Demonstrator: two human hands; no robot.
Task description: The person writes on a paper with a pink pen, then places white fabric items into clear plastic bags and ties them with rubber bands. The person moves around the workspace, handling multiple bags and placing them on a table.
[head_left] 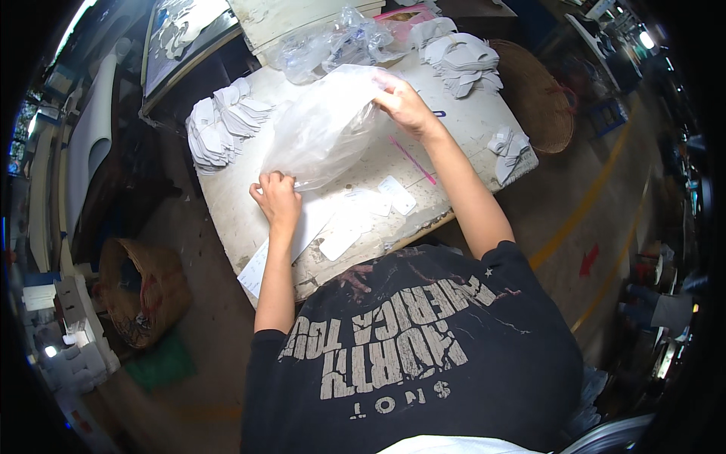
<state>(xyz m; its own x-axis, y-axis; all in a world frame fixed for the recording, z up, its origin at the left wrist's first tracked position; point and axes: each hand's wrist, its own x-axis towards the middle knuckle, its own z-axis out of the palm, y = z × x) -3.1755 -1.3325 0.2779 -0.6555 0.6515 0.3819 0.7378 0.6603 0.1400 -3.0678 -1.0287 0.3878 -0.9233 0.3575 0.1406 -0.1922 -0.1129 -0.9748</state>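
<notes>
Gripping a clear plastic bag (321, 129) at both ends: left hand (277, 198) fisted shut on its lower corner, right hand (404, 106) pinching the upper edge, fingers curled closed. Bag held stretched above the worn white worktable (242, 219), likely to keep its mouth taut. Stacks of white cut pieces (219, 129) just left; pink pen (412, 160) right, flat white tags (397, 195) below.

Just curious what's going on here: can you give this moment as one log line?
left hand: grips lower edge of clear plastic bag | right hand: holds bag's top | white cut pieces stacked on table
</notes>
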